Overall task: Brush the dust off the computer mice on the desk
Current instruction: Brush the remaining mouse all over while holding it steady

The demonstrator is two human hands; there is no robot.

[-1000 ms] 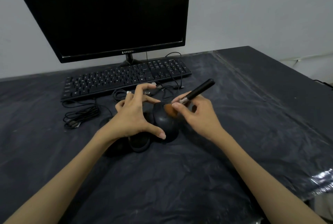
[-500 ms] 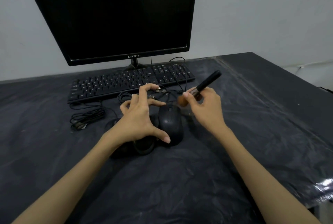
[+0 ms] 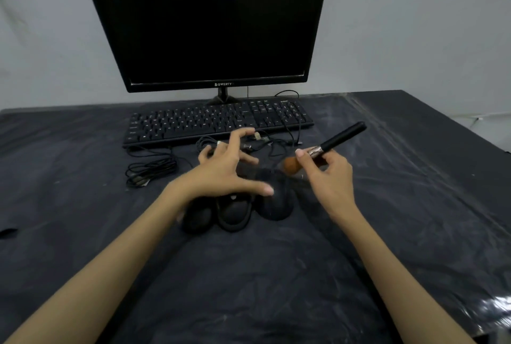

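Lifted clear of the rightmost mouse [image 3: 275,199], your brush [image 3: 320,150], pinched in the right hand [image 3: 327,175], hovers at its one o'clock while your splayed, empty left hand [image 3: 221,175] steadies three mice on the counter [image 3: 276,274], dusting apparently unfinished.

Dim, flat indoor light. Motion blur smears the left hand [image 3: 221,175] and the mice [image 3: 273,199] at centre. Glare glints off the tabletop [image 3: 414,205] plastic at 4 o'clock. Wide-angle bending tilts the monitor [image 3: 210,20] edges.
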